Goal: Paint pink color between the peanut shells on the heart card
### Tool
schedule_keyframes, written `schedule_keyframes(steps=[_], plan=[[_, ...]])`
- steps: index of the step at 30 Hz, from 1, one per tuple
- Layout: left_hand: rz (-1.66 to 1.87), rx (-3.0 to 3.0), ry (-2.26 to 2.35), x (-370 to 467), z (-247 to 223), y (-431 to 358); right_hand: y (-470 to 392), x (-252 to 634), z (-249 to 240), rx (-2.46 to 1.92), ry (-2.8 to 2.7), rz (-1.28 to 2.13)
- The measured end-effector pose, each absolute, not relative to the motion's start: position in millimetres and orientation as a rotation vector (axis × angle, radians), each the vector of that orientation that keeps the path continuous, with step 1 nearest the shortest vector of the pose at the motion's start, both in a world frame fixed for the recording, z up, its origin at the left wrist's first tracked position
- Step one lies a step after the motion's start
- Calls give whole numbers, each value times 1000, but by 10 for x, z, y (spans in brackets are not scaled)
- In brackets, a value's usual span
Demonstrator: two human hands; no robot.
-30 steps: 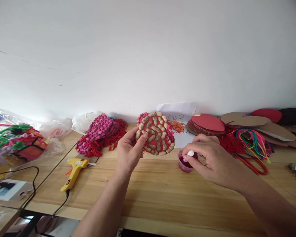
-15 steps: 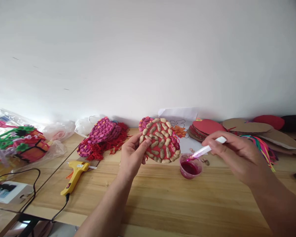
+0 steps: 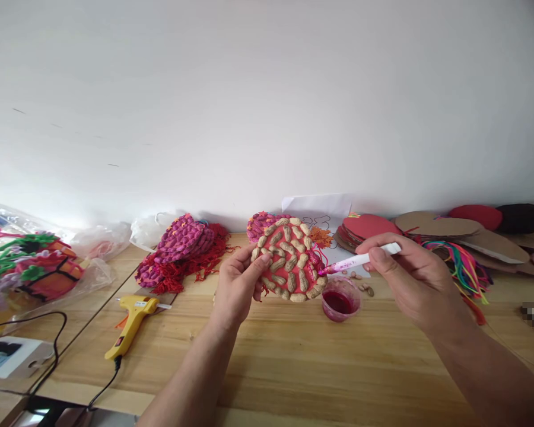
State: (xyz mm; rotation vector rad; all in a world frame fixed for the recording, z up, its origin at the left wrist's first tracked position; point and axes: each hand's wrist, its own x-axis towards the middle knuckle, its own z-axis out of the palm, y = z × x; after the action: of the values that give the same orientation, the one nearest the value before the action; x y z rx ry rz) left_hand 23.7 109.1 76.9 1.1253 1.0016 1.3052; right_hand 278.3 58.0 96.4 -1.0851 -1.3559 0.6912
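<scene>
Centre: left hand [image 3: 237, 286] pinches round red peanut-studded disc [image 3: 290, 264] by its left edge. Right of centre: right hand [image 3: 407, 279], fingers closed round slim white magenta-tipped pen [image 3: 358, 260], tip at disc's right side. I'd dab lightly, disc steady.

Peanut shells [image 3: 291, 282]: rough, ridged, mostly matt; pink ones shinier. Disc [image 3: 282, 252] under them: matt red. Marker [image 3: 360, 258]: smooth white plastic. Cup [image 3: 355, 302]: thin translucent plastic, glossy. Table [image 3: 293, 362]: smooth grained wood, slight sheen. Glue gun [image 3: 132, 323]: smooth yellow plastic. Bags [image 3: 98, 242]: crinkled clear plastic, shiny. Fringe [image 3: 211, 258]: fuzzy yarn. Wall [image 3: 267, 107]: smooth, matt.
</scene>
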Motion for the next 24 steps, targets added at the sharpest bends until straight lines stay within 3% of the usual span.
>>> schedule_keyframes(steps=[24], plan=[[1264,1141,983,229,745,1085,627,2800,846,-1032,-1277,775]])
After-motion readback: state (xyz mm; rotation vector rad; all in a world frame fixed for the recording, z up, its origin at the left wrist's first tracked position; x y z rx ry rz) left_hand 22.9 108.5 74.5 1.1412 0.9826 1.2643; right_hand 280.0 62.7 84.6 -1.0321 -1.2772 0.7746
